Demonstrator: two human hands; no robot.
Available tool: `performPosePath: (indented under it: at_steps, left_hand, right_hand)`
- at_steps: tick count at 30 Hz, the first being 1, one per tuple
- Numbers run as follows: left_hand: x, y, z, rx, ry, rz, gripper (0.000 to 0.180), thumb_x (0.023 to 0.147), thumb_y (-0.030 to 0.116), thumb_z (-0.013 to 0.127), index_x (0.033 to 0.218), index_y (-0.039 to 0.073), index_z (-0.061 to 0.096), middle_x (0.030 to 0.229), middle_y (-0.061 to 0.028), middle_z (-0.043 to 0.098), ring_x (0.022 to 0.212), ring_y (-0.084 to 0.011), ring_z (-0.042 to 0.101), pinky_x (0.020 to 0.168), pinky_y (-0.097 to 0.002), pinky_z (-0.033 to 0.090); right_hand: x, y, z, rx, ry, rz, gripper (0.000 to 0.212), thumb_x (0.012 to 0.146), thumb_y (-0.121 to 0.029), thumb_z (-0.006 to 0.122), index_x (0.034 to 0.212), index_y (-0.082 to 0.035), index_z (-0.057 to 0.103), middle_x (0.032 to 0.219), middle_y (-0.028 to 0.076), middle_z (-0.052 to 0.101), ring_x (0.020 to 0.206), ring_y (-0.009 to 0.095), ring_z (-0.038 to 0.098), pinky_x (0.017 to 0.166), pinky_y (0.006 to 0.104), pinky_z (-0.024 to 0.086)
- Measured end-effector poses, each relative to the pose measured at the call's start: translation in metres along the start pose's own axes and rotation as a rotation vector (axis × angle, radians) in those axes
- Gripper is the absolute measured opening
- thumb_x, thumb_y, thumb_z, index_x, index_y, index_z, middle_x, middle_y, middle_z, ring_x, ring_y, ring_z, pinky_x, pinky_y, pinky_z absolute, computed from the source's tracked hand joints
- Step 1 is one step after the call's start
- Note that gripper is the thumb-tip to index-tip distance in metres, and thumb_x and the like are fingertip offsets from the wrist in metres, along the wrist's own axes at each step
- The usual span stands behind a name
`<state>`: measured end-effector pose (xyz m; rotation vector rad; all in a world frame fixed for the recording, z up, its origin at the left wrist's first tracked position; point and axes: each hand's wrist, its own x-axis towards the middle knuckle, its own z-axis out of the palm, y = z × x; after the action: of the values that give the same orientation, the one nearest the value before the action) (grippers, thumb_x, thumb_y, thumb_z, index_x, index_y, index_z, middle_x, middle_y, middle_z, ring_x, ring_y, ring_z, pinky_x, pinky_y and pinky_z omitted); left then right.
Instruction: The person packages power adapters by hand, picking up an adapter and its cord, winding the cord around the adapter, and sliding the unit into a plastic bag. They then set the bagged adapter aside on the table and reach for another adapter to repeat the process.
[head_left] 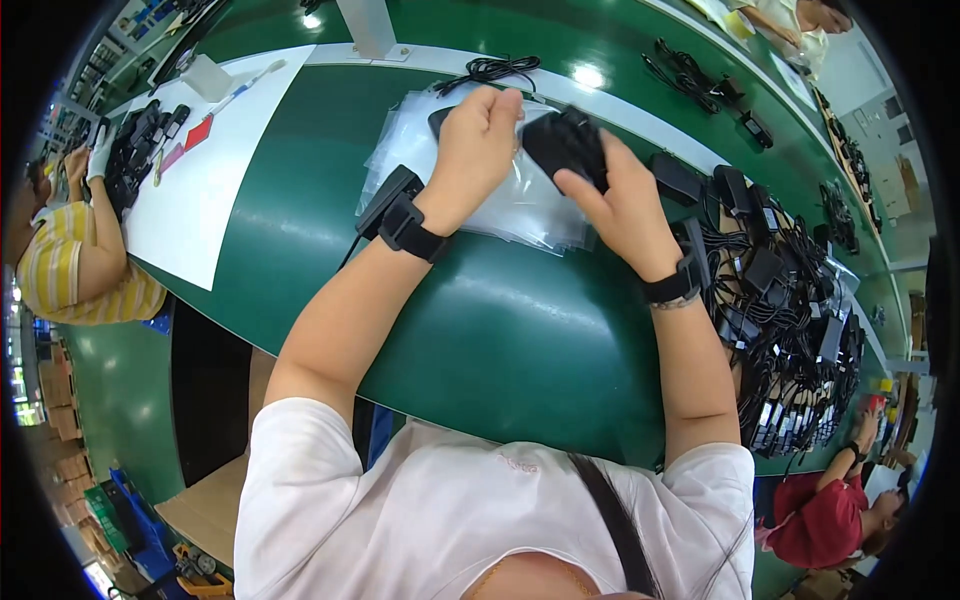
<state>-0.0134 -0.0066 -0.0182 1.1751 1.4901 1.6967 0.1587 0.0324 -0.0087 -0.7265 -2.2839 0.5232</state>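
Note:
My right hand (628,205) grips a black power adapter (562,148) with its cord bundled against it, slightly smeared by motion, above a stack of clear plastic bags (530,215). Close to its left is my left hand (478,145), fingers curled together; what they hold, if anything, is hidden. A dark edge of something black (437,121) shows beside the left hand, and I cannot tell whether it is held. Both wrists wear black straps with a black box on them.
A big heap of black adapters with cables (775,290) lies at the right. A coiled black cable (495,70) rests beyond the bags. White sheet (215,180), red card (199,132) and more black devices (140,150) are at left. Other people work left, right and far right.

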Motion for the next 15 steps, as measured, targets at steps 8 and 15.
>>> performPosePath:
  at_steps: [8, 15]
  left_hand:
    - [-0.026, 0.016, 0.017, 0.645, -0.122, 0.762, 0.019, 0.08, 0.015, 0.058, 0.069, 0.003, 0.047, 0.054, -0.0124, 0.052, 0.051, -0.0269, 0.056, 0.044, -0.0346, 0.043]
    - [-0.04, 0.034, 0.027, 0.684, -0.121, 0.745, 0.017, 0.081, 0.011, 0.061, 0.074, 0.003, 0.048, 0.057, -0.0105, 0.054, 0.05, -0.0267, 0.055, 0.044, -0.032, 0.043]
  right_hand:
    - [-0.008, -0.016, 0.004, -0.217, -0.299, 0.096, 0.034, 0.076, -0.017, 0.061, 0.098, 0.005, 0.049, 0.077, 0.021, 0.057, 0.073, 0.038, 0.056, 0.064, 0.0409, 0.046]
    - [0.003, -0.01, 0.0, 1.265, -0.04, 0.65, 0.012, 0.089, -0.016, 0.049, 0.093, -0.005, 0.053, 0.077, -0.001, 0.055, 0.065, 0.008, 0.05, 0.053, 0.0239, 0.04]
